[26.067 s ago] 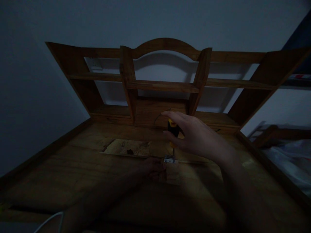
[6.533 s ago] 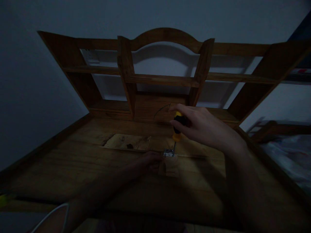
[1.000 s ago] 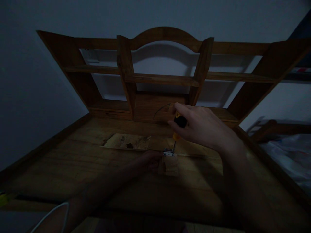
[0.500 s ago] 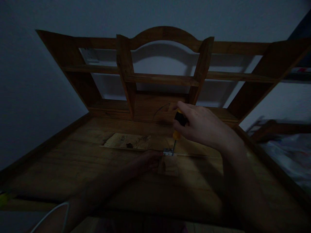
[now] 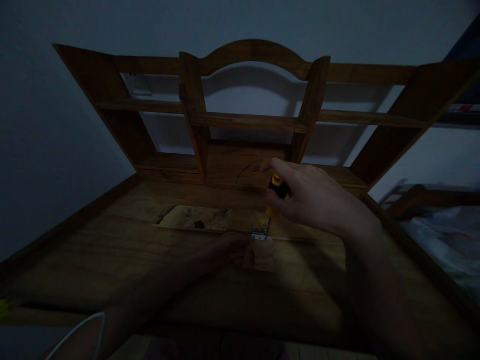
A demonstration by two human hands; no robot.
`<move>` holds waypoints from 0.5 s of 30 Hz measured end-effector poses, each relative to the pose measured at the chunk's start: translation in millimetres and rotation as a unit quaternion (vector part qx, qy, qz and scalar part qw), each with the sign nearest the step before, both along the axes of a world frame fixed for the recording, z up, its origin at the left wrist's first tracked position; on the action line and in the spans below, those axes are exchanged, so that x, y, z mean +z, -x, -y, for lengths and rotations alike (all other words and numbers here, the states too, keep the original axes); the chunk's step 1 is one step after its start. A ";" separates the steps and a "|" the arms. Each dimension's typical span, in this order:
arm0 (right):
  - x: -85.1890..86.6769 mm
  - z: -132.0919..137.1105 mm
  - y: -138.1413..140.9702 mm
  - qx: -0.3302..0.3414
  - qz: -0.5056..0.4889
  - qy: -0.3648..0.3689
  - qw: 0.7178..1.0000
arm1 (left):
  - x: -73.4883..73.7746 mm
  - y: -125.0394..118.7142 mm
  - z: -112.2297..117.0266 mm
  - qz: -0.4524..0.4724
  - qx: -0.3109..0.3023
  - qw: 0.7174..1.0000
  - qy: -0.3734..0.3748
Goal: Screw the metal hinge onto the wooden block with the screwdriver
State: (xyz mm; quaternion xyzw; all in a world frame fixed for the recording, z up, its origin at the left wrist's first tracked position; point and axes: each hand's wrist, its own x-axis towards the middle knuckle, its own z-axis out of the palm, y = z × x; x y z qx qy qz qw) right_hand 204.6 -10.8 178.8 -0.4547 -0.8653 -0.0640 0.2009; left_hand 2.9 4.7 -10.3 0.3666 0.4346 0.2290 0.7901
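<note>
My right hand (image 5: 300, 190) is wrapped round the yellow and black handle of a screwdriver (image 5: 277, 186). The shaft points down, and its tip meets the right end of a small metal hinge (image 5: 259, 234). That hinge lies along the top edge of a small wooden block (image 5: 264, 256) on the desk top. In deep shadow, my left hand (image 5: 232, 247) has its fingers closed at the left side of the block and hinge. A longer pale wooden piece (image 5: 195, 218) with a dark knot lies to the left.
A wooden desk (image 5: 93, 250) carries a shelf unit (image 5: 249, 122) along its back, against the wall. A thin dark cable or string (image 5: 247, 169) hangs in front of the shelf. At the right stands a pile of clear plastic (image 5: 446, 240). The room is dim.
The screwdriver handle has turned and tilted slightly in my right hand, showing more yellow at its top. Both hands stay at the same spot, and the hinge and block have not visibly moved.
</note>
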 end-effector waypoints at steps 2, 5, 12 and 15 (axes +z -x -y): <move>1.3 0.7 -1.3 0.020 -0.002 0.013 1.000 | 3.0 -1.4 0.9 0.000 0.018 1.000 0.019; 0.0 -0.4 -1.2 0.020 -0.009 0.020 1.000 | 3.2 -1.8 0.3 -0.005 0.022 0.999 0.023; -0.3 -1.5 -2.0 -0.021 -0.002 0.013 1.000 | -8.9 0.0 -5.7 0.006 -0.004 1.000 0.025; 1.8 -0.8 -3.8 0.014 -0.008 0.029 0.999 | -6.1 0.3 -4.5 0.012 0.000 1.000 0.013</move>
